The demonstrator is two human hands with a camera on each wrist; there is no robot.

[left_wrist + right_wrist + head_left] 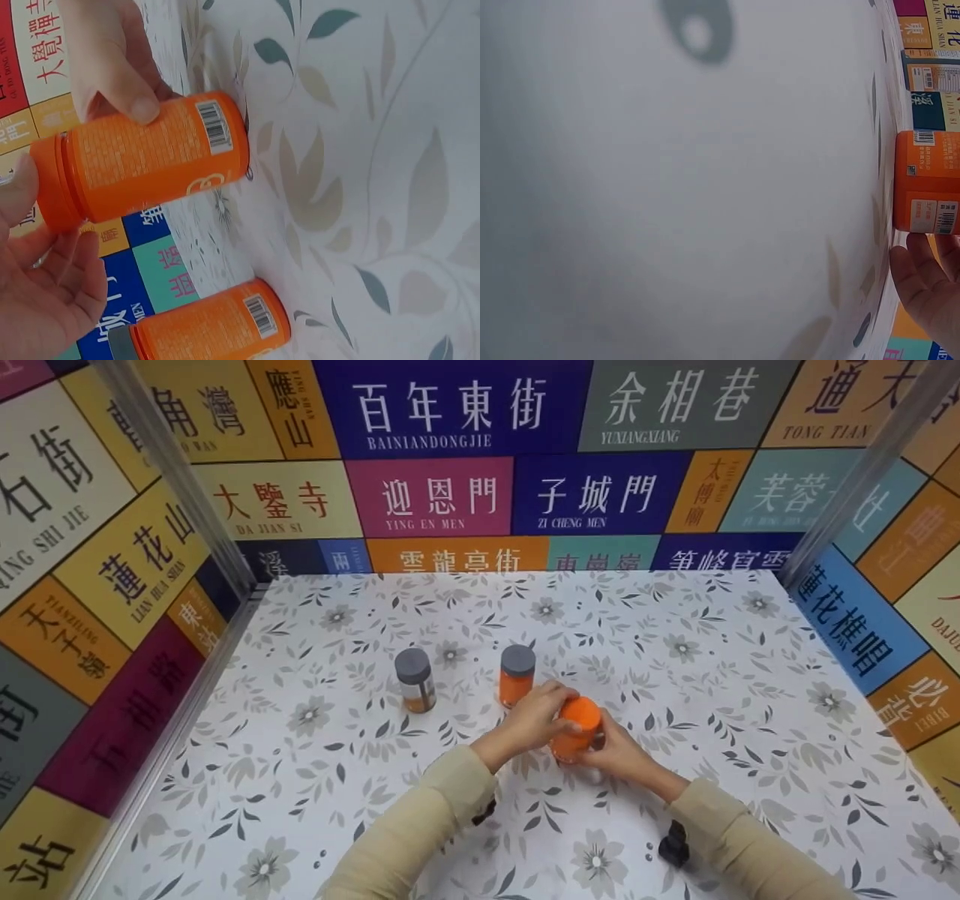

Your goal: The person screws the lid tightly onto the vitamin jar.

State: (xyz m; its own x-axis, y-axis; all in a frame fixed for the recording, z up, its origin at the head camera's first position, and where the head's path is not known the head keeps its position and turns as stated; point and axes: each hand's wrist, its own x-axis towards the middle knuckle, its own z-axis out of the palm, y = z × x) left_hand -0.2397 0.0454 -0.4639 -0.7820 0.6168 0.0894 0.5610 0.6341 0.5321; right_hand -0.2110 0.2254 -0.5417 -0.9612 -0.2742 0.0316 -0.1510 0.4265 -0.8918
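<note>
An orange bottle (571, 744) with an orange screw lid (582, 712) stands upright between my two hands. My left hand (529, 718) grips the lid from the left, thumb on one side and fingers on the other; the lid (56, 180) still sits on the bottle in the left wrist view. Around the body, lower down, my right hand (619, 751) holds the bottle from the right, its thumb lying across the printed label in the left wrist view. In the right wrist view the bottle (928, 180) shows only in part, with the right fingers (919, 274) beside its base.
Just behind the left hand stands a second orange bottle (516, 686) with a grey lid. Farther left is a clear bottle (416, 690), also grey-lidded, with orange-brown contents low inside. The floral tabletop (330, 780) meets sign-covered walls (431, 502) at the back and sides.
</note>
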